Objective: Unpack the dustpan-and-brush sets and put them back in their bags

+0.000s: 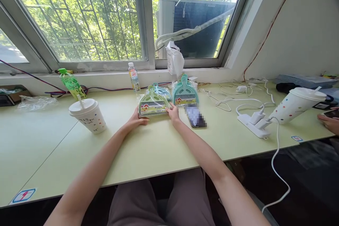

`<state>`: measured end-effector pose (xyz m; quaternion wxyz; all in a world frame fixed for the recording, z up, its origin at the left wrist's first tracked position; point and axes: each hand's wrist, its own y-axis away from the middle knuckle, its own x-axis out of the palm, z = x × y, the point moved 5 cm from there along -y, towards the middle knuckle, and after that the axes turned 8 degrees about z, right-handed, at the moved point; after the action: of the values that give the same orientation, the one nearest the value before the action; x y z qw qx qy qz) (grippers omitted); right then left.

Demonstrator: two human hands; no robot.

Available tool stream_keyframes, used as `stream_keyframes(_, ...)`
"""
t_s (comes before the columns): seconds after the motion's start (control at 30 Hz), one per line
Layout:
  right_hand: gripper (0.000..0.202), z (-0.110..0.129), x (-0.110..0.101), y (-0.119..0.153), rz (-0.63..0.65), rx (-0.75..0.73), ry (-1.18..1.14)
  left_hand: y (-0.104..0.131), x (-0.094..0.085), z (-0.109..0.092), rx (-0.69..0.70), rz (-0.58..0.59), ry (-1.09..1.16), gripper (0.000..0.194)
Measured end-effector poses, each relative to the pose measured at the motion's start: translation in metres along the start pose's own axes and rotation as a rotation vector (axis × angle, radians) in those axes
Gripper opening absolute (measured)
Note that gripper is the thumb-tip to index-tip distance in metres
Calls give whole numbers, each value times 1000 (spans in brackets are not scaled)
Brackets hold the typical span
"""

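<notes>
A small green dustpan and brush set (pixel 152 103) in clear wrapping stands between my two hands on the pale green table. My left hand (pixel 136 118) grips its left end, with the thumb along the table side. At its right end, my right hand (pixel 172 111) pinches the lower corner. Right behind it is a blue dustpan set (pixel 162 91), mostly covered by the green one. A teal dustpan set (pixel 185 91), also wrapped, stands just right of them. The phone (pixel 195 116) lies flat to the right of my right hand.
A white paper cup with straw (pixel 88 116) is at left, a green bottle (pixel 71 84) behind it. A juice bottle (pixel 134 77) and tissue pack (pixel 174 59) are near the window. Rightward are a power strip (pixel 254 125), cables, another cup (pixel 299 104) and another person's hand (pixel 329 123).
</notes>
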<state>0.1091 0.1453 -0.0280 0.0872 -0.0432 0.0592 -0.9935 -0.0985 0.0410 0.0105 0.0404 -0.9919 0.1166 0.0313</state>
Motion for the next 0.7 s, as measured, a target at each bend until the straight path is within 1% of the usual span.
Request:
stream_keyframes(0.03, 62, 1, 0, 1, -28, 15, 5, -2, -4, 2, -13, -80, -21, 93)
stream_keyframes(0.07, 58, 2, 1, 1, -48, 33, 5, -4, -7, 5, -30, -148, -20, 85)
stream_keyframes(0.1, 52, 4, 2, 1, -49, 40, 1, -6, -9, 8, -50, -180, -1, 76)
stream_keyframes(0.13, 48, 6, 4, 1, -31, 37, -2, -9, -12, 12, -85, -200, 24, 68)
stream_keyframes(0.2, 45, 13, 5, -1, 19, -5, 17, -13, -16, 19, -197, -208, 71, 50)
stream_keyframes(0.23, 45, 18, 4, -1, 29, -34, 50, -17, -18, 20, -209, -205, 78, 45)
stream_keyframes(0.3, 42, 27, -1, 0, 0, -91, 173, -26, -21, 20, -193, -210, 51, 41)
stream_keyframes(0.37, 41, 38, -5, 7, -87, -155, 339, -42, -21, 17, -149, -223, 38, 39)
stream_keyframes(0.4, 42, 47, -5, 12, -145, -214, 419, -52, -19, 16, -133, -239, 41, 37)
stream_keyframes(0.47, 50, 69, 1, 28, -268, -396, 518, -73, -15, 15, -150, -321, 26, 33)
stream_keyframes(0.5, 50, 81, 6, 37, -297, -473, 544, -83, -14, 14, -162, -394, -19, 31)
stream_keyframes(0.53, 48, 92, 13, 45, -292, -544, 560, -92, -13, 12, -169, -457, -84, 29)
stream_keyframes(0.6, 40, 112, 22, 61, -255, -642, 570, -110, -9, 11, -191, -490, -139, 28)
stream_keyframes(0.67, 35, 126, 20, 77, -213, -697, 589, -121, -8, 12, -225, -503, -190, 28)
stream_keyframes(0.7, 33, 130, 12, 84, -192, -724, 605, -125, -9, 13, -245, -514, -222, 28)
